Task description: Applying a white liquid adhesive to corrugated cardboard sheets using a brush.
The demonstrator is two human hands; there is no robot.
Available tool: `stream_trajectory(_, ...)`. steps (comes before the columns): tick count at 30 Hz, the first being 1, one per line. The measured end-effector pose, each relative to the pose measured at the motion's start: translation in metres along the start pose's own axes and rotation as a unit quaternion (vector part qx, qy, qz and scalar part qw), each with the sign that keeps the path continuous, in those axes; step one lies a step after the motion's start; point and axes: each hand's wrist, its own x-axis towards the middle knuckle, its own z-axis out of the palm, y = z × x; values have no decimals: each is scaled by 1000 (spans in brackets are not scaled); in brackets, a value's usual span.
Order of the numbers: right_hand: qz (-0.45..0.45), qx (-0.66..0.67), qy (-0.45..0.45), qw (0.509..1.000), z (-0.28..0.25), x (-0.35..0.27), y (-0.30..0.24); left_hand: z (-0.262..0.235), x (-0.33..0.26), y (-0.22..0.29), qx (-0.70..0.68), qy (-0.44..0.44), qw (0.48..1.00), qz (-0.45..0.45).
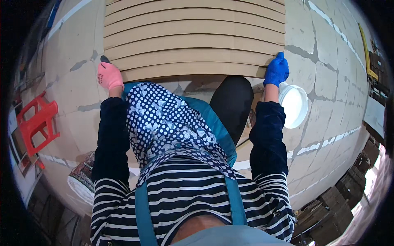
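Head | both hands [110, 76] [276, 69] grip nearest board [193, 69] | bucket [295, 104] beside right

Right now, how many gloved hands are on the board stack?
2. The left hand, pink glove, is at the stack's near left corner; the right hand, blue glove, is at its near right corner. No other hands show.

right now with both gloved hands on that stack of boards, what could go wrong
1. The left hand in a pink glove and the right hand in a blue glove rest on the nearest long tan board of the stepped stack; if boards slide, fingers could get pinched.
2. The round white plastic bucket stands right beside the right forearm, so an elbow could tip it.
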Motion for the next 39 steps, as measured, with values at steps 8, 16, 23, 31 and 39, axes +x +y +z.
stream_trajectory(8, -4, -9, -44, 999, -2, 14, 5, 4, 3, 5, 72, -31, 996, 37)
stream_trajectory(16, -94, 56, -241, 964, -28, 47, 57, -22, 46, -66, 185, -220, 909, 301)
stream_trajectory(23, -190, -134, -269, 935, -62, 5, 13, -52, 28, -43, 247, -254, 887, 298)
stream_trajectory(31, -244, 193, -43, 949, -30, 25, 47, -65, 34, -41, -502, -298, 811, 47)
stream_trajectory(39, -61, 326, 19, 943, 15, 1, 48, 11, 1, -42, -291, 39, 956, 10)
